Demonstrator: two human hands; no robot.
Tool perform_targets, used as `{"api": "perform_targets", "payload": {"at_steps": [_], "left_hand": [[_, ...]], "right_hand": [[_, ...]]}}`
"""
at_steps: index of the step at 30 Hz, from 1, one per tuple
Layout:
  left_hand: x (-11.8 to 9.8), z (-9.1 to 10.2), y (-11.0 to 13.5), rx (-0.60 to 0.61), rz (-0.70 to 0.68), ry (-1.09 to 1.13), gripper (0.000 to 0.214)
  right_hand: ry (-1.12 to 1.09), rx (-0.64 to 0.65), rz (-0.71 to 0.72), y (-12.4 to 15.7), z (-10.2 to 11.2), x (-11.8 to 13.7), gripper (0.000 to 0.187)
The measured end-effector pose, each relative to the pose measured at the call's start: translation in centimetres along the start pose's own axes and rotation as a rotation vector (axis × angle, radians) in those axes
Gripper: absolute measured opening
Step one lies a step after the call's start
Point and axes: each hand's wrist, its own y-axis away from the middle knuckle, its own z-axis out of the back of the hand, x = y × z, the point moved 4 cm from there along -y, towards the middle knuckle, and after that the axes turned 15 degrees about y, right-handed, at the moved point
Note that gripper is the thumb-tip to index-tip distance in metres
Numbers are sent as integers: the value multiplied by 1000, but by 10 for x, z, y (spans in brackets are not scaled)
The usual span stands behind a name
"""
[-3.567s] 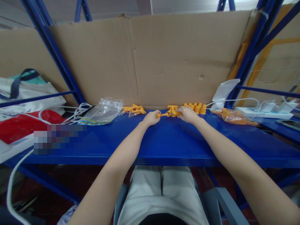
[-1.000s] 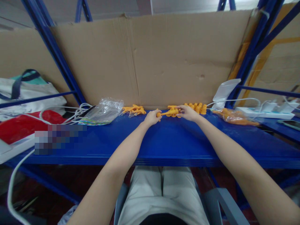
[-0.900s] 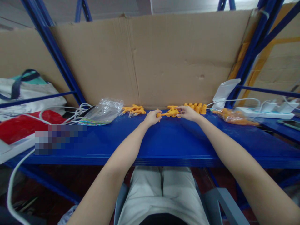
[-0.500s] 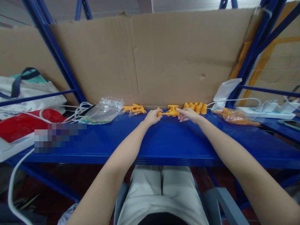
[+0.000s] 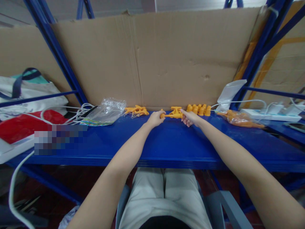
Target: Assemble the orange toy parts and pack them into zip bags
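An orange plastic toy piece (image 5: 173, 113) with a threaded rod lies across the back of the blue shelf (image 5: 166, 143). My left hand (image 5: 155, 119) is closed around the rod's left end. At the piece's right end, my right hand (image 5: 190, 117) has its index finger stretched out and touching it, the other fingers curled with nothing in them. A row of small orange parts (image 5: 199, 109) stands just right of the piece, against the cardboard. More orange pieces with a chain (image 5: 136, 111) lie to the left.
A cardboard sheet (image 5: 154, 57) backs the shelf. A clear plastic bag (image 5: 105, 112), white cables (image 5: 78, 112) and a red-and-white bag (image 5: 21, 127) sit at left. At right are a bag of orange parts (image 5: 238, 118), a white pouch (image 5: 230, 90) and a power strip (image 5: 269, 114).
My right hand has let go of the orange piece's right end and now only touches it with one extended finger. The left hand keeps its grip on the rod.
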Motion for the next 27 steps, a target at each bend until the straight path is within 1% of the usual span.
{"api": "perform_targets", "payload": {"at_steps": [7, 9, 11, 13, 16, 17, 20, 22, 27], "left_hand": [[3, -1, -1, 0, 20, 29, 32], [5, 0, -1, -14, 28, 34, 32], [6, 0, -1, -24, 37, 35, 32], [7, 1, -1, -26, 42, 36, 32], [7, 2, -1, -25, 41, 24, 31], [7, 2, -1, -24, 39, 19, 31], [6, 2, -1, -30, 37, 9, 30], [5, 2, -1, -36, 33, 13, 29], [5, 0, -1, -24, 27, 22, 24]], "right_hand": [[-96, 0, 41, 4, 1, 5, 39], [-116, 35, 82, 5, 3, 6, 32], [-142, 100, 128, 6, 5, 6, 23], [-166, 148, 157, 6, 7, 6, 20], [-164, 165, 182, 5, 7, 4, 14], [-152, 160, 186, 4, 7, 4, 14], [-109, 122, 164, 3, 5, 3, 31], [-83, 88, 132, 2, 5, 2, 39], [-30, 74, 88, 2, 4, 2, 48]]}}
